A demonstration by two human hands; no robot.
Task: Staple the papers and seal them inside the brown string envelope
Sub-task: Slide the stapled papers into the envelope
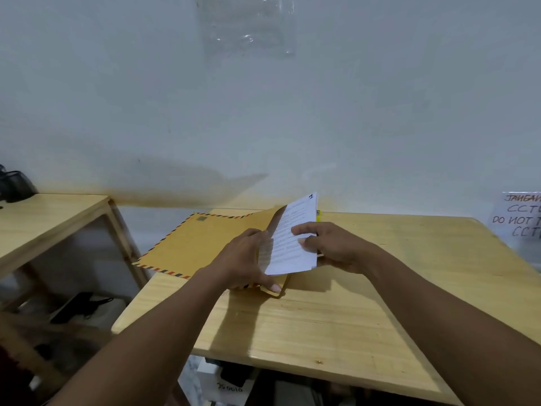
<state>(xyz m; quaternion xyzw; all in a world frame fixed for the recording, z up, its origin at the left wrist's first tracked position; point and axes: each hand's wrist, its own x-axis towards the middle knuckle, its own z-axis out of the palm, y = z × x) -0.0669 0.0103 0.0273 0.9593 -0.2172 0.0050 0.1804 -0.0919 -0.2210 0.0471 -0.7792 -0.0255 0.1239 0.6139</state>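
Note:
A brown envelope (199, 244) with a red and black striped border lies on the wooden table (336, 312), its left end hanging over the table's edge. My left hand (243, 259) grips the envelope's open right end and holds the mouth apart. My right hand (330, 247) holds a stack of white printed papers (292, 244), tilted upward. The stack's lower left edge is at the envelope's mouth. A small yellow object (318, 215) peeks out behind the papers; what it is I cannot tell.
A second wooden table (44, 224) stands to the left with a dark object (14, 186) on it. A handwritten sign (521, 215) leans on the wall at the right. Boxes and dark items sit on the floor under the tables.

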